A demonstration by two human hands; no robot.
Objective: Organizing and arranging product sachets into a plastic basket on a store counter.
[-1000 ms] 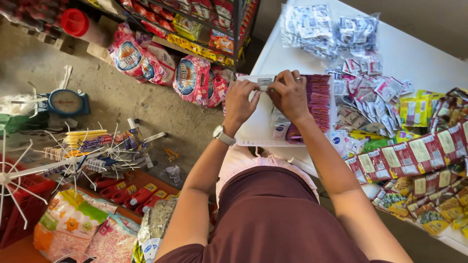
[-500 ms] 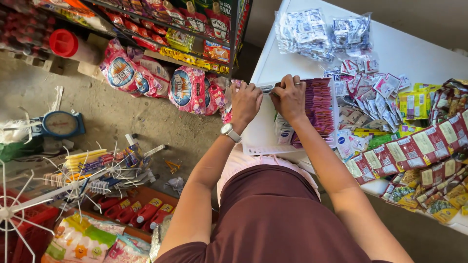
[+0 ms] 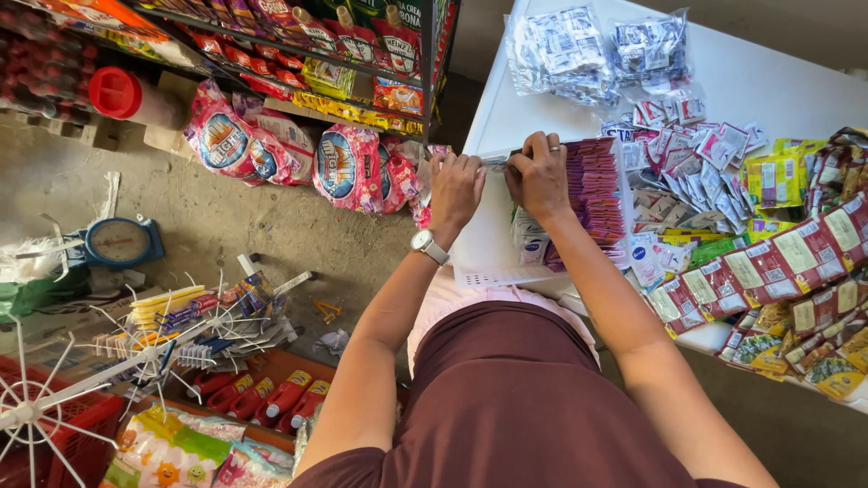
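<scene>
Head view: your left hand (image 3: pixel 457 188) and right hand (image 3: pixel 540 177) sit side by side at centre frame, fingers curled and pinching the top edge of a clear plastic sleeve (image 3: pixel 493 226) that lies on the white table (image 3: pixel 778 86). Just right of it, touching your right hand, a stack of purple-red sachets (image 3: pixel 599 194). Right of frame: loose sachet strips (image 3: pixel 778 262). Upper left: pink snack bags (image 3: pixel 348 167) on the floor, blue scale (image 3: pixel 122 242) at left.
</scene>
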